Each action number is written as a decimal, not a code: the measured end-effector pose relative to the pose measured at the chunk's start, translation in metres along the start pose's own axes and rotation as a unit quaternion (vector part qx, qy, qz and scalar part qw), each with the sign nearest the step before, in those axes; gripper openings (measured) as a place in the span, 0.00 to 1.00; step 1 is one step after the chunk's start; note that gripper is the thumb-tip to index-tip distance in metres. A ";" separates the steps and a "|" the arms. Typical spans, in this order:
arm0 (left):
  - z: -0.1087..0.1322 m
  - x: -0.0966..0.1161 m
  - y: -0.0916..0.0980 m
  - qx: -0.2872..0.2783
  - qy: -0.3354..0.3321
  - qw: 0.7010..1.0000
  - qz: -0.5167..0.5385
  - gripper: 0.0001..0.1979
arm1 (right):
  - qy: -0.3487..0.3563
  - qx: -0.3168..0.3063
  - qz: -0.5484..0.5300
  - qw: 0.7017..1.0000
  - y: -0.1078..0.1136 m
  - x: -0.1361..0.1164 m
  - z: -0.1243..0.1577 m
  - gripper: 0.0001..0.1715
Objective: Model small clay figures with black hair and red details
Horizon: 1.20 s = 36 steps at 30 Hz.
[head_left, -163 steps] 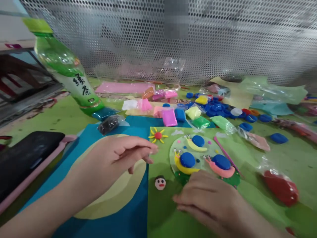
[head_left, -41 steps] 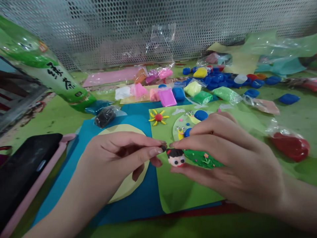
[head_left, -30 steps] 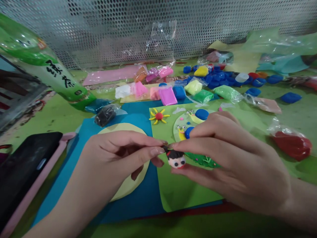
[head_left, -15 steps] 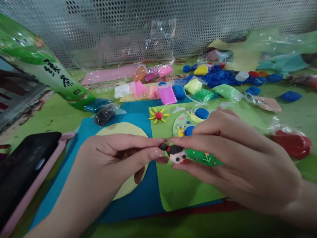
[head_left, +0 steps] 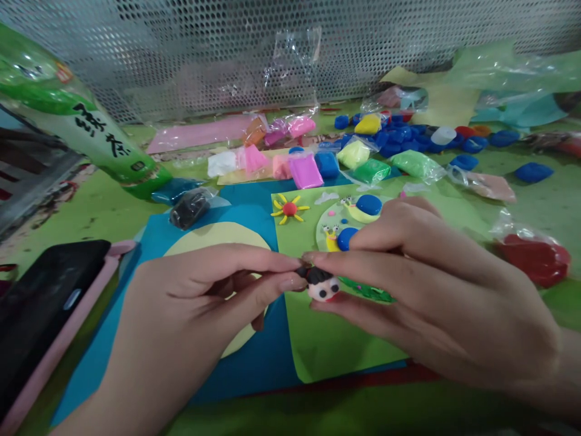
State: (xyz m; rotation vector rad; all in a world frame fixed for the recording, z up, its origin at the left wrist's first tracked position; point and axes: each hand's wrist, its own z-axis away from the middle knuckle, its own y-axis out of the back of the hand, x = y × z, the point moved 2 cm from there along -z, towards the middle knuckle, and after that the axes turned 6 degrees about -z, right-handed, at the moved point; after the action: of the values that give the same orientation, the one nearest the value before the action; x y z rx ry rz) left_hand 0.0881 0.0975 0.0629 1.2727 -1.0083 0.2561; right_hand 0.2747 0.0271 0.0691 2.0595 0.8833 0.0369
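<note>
My right hand (head_left: 436, 290) pinches a small clay head (head_left: 323, 286) with black hair, white eyes and a red mouth, held just above the green paper sheet (head_left: 327, 345). My left hand (head_left: 204, 290) pinches a tiny black clay bit against the head's left side, thumb and forefinger pressed together. Behind my right hand lies a clay picture with snails (head_left: 358, 209) and a yellow-and-red sun (head_left: 289, 209).
A green tea bottle (head_left: 77, 130) leans at the left. A black phone in a pink case (head_left: 40, 303) lies at the near left. A black clay bag (head_left: 188, 208), several coloured clay packets (head_left: 306, 169), blue caps (head_left: 408, 140) and a red clay bag (head_left: 535, 257) lie around. A perforated metal screen (head_left: 227, 54) closes the back.
Since 5.4 s ago the clay head left the green sheet and sits in my right fingers. Over the last second my left fingers pressed the black bit closer onto the head.
</note>
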 end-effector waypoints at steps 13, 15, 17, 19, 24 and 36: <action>-0.005 0.000 -0.009 -0.082 0.063 0.975 0.195 0.04 | 0.026 0.048 0.029 0.998 -0.002 -0.002 -0.001 0.05; -0.005 -0.004 -0.012 -0.090 0.076 0.964 0.238 0.03 | 0.036 0.040 0.035 0.998 -0.003 -0.002 -0.001 0.05; -0.005 -0.007 -0.013 -0.119 0.088 0.953 0.264 0.03 | 0.042 0.033 0.031 0.998 -0.004 -0.002 0.000 0.06; -0.004 -0.009 -0.012 -0.139 0.085 0.953 0.255 0.05 | 0.040 0.030 0.024 0.998 -0.004 -0.001 0.001 0.07; -0.003 -0.005 -0.007 -0.140 0.066 0.967 0.201 0.17 | 0.044 0.029 0.030 0.998 -0.004 0.003 0.003 0.06; 0.000 -0.006 -0.016 -0.084 0.124 0.928 0.340 0.08 | 0.050 -0.010 0.100 0.994 -0.010 -0.004 -0.002 0.12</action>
State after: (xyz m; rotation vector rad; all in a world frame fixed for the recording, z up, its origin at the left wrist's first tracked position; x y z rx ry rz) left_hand 0.0958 0.0943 0.0475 0.6737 -1.1941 0.8248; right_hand 0.2653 0.0297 0.0635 2.1349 0.7288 0.2580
